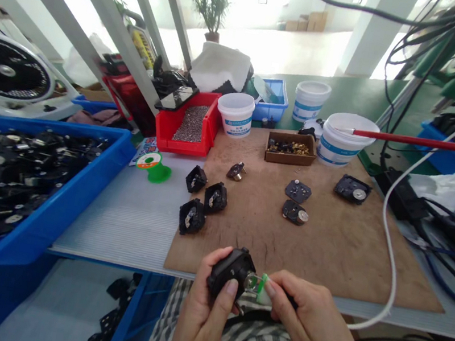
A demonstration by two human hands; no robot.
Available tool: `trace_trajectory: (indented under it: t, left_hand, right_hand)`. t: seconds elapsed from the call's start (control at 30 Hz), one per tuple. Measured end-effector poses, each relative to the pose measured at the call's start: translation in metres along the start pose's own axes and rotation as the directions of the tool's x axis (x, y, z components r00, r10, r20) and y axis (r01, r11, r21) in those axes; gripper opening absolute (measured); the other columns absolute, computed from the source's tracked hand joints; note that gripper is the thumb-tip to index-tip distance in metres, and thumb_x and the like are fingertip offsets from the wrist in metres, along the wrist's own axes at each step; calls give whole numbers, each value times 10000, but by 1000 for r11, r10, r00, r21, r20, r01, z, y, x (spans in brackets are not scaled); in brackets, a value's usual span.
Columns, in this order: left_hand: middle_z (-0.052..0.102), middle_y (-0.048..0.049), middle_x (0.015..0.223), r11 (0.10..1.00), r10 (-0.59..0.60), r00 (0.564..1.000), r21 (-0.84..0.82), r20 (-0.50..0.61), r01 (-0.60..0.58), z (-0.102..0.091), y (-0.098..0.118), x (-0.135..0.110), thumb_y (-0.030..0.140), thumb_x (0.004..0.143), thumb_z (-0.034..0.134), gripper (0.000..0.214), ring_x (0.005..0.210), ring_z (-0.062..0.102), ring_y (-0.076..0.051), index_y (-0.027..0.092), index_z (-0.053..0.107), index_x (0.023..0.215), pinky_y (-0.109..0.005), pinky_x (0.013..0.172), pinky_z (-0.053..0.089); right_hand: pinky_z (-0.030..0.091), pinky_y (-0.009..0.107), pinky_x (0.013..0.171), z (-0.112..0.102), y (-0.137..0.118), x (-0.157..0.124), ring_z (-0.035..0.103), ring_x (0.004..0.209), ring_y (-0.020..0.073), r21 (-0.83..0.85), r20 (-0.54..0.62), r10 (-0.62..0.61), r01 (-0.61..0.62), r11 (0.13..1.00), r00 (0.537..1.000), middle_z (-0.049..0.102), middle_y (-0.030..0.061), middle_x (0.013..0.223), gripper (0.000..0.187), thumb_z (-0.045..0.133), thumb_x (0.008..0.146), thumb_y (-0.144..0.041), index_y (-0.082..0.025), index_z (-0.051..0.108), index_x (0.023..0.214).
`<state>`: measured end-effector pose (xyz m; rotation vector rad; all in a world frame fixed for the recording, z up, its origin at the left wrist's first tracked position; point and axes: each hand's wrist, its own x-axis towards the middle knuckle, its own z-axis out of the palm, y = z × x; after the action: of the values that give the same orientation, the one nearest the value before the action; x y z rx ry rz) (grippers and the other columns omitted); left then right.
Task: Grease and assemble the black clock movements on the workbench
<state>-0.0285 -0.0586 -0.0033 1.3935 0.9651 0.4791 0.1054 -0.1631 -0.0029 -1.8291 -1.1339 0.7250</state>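
Observation:
My left hand (pixel 210 306) is wrapped round a black plastic housing (pixel 231 272), its thumb pressed on the near side. In a pinch, my right hand (pixel 299 314) grips a small green-and-white piece (pixel 264 290); its exact kind is unclear. Between that piece and the housing's right side is a shiny, clear-looking part (pixel 252 281). Both hands are just off the near edge of the brown work mat (pixel 335 257). On the mat's left side sit several open black housings (pixel 192 215) with metal parts inside. A small black-and-brass part (pixel 236 171) lies behind them.
A large blue bin (pixel 43 216) of black parts stands left, near a green solder spool (pixel 154 168). Behind are a red bin (pixel 187 124), white tubs (pixel 236 115) and a brown box (pixel 289 157). A white cable (pixel 390 260) curves along the right; a red rod (pixel 422 142) crosses above.

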Motion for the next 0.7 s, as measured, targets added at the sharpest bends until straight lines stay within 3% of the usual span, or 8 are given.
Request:
trace_trajectory:
  t: [0.27, 0.37, 0.5, 0.6, 0.7]
  left_hand:
    - [606, -50, 1098, 1000, 16, 999, -25, -49, -17, 4, 10, -2, 407, 901, 489, 349, 882, 568, -188, 217, 489, 1194, -213, 635, 498]
    - [605, -42, 1053, 995, 2, 1000, -104, -10, -3, 3, 6, 0, 414, 890, 516, 350, 822, 564, -174, 228, 481, 1185, -222, 637, 487]
    - [595, -30, 973, 959, -66, 993, -269, 96, 90, -1, -2, 8, 384, 851, 587, 414, 690, 537, -139, 230, 438, 1205, -223, 594, 455]
    - [596, -16, 929, 947, -79, 988, -298, 136, 117, -3, -4, 12, 344, 856, 584, 409, 582, 495, -88, 219, 416, 1207, -186, 520, 382]
    - [592, -2, 878, 937, -103, 983, -316, 152, 147, -3, -4, 13, 329, 871, 562, 392, 576, 495, -81, 219, 406, 1214, -179, 521, 365]
  right_hand:
    - [379, 227, 560, 2, 2, 1, 558, 598, 138, -14, 6, 23, -22, 1000, 1000, 585, -16, 667, 362, 346, 1007, -371, -191, 585, 803]
    - [403, 217, 570, -1, 1, 1, 565, 613, 132, 41, 28, -8, 7, 999, 1000, 585, -18, 678, 360, 355, 1016, -373, -191, 597, 822]
    - [476, 186, 748, -9, 2, -1, 609, 854, 129, 137, -51, -126, 132, 982, 991, 621, -4, 899, 280, 349, 1031, -327, -242, 608, 1097]
    - [475, 182, 825, -9, 6, -3, 586, 961, 119, -17, -104, -263, 262, 965, 959, 591, 20, 1055, 307, 364, 1016, -230, -258, 508, 1285]
    - [493, 228, 820, -3, 12, -4, 576, 963, 148, -217, -108, -387, 358, 908, 916, 559, 59, 1086, 381, 438, 979, -184, -225, 437, 1358]
